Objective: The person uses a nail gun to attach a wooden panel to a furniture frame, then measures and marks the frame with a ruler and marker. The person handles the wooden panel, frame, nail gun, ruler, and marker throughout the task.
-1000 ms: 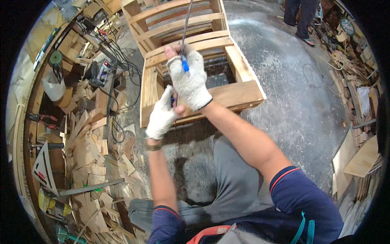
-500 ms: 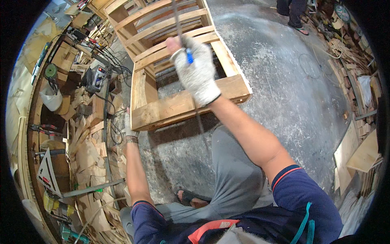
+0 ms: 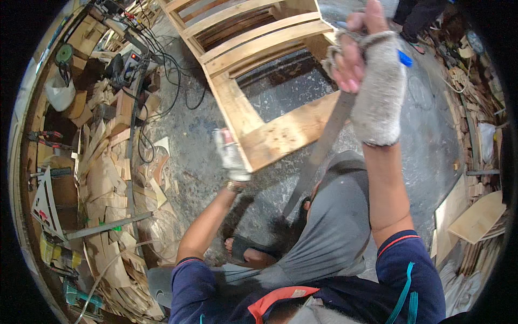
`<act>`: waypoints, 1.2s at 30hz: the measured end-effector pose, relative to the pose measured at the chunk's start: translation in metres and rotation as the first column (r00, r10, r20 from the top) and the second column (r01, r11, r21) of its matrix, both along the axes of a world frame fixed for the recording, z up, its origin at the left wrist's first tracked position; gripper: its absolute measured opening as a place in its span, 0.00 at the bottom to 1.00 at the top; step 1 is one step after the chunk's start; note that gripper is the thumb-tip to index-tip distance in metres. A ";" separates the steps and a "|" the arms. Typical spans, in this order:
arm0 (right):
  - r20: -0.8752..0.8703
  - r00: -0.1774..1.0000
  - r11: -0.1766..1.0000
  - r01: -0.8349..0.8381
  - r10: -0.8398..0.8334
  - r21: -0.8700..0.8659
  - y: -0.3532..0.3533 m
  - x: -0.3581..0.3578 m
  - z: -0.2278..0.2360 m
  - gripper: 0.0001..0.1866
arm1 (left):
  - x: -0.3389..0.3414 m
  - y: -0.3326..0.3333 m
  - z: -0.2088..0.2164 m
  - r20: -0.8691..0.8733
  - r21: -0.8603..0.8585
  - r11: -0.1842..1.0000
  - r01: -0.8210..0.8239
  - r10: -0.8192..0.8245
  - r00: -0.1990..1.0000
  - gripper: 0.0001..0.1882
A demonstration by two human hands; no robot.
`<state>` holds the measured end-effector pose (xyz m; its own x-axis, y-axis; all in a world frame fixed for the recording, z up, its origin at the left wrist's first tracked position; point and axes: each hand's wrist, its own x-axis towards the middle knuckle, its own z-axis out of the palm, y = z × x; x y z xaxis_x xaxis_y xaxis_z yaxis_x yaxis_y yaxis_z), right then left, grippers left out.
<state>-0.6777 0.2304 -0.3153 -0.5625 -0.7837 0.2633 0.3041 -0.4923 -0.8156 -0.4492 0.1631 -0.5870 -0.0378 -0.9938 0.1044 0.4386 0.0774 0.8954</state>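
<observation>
Head view: wooden frame [image 3: 291, 135] lies left of the right hand [image 3: 376, 81], whose grip is closed round a long grey blade [image 3: 322, 144] slanting down-left past the frame's near edge, contact unclear. Left hand [image 3: 231, 155] is at the near-left corner, grip too blurred for me to tell; grey floor [image 3: 429, 143] spreads rightward.

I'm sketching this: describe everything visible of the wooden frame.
The wooden frame is pale, with knots and dark marks. Slats span its far part; a wide board closes the near end; an open gap between shows floor. It sits aslant, far end beyond view. The left hand is at its near left corner, seemingly touching; a grey blade crosses before the board's right end, contact unclear.
</observation>
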 end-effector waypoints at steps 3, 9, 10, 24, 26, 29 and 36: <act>-0.119 0.992 0.998 -0.036 0.030 -0.053 0.027 -0.002 0.005 0.22 | -0.042 0.036 -0.003 0.349 -0.375 0.919 -0.123 0.263 0.899 0.18; -0.187 0.973 0.991 -0.130 0.134 0.037 0.083 -0.029 0.028 0.26 | -0.115 0.078 0.031 0.554 -0.733 0.617 0.287 0.297 0.777 0.13; -0.191 0.980 0.998 -0.041 0.049 0.050 0.093 -0.023 0.034 0.25 | -0.132 0.088 0.039 0.571 -0.722 0.609 0.329 0.256 0.780 0.15; -0.204 0.956 0.977 0.211 -0.211 -0.022 0.068 0.009 0.033 0.28 | -0.266 0.074 0.086 0.496 -0.093 0.550 0.830 -0.697 0.518 0.12; -0.181 0.955 0.972 0.231 -0.234 -0.039 0.048 0.002 0.025 0.29 | -0.229 0.031 0.118 0.312 -0.083 0.654 0.752 -0.699 0.643 0.14; -0.232 0.923 0.935 0.247 -0.307 -0.253 0.002 -0.013 0.001 0.32 | -0.169 -0.024 0.167 0.372 -0.230 0.737 0.636 -0.537 0.757 0.19; -0.371 0.763 0.846 0.447 -0.530 -0.289 -0.051 -0.008 0.030 0.22 | -0.092 -0.013 0.265 0.877 -0.480 0.546 0.687 0.263 0.403 0.12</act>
<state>-0.6854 0.1795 -0.2849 -0.6569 -0.3510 0.6673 -0.3690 -0.6222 -0.6904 -0.5409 0.1500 -0.3218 -0.7609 -0.4697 0.4476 -0.3118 0.8697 0.3826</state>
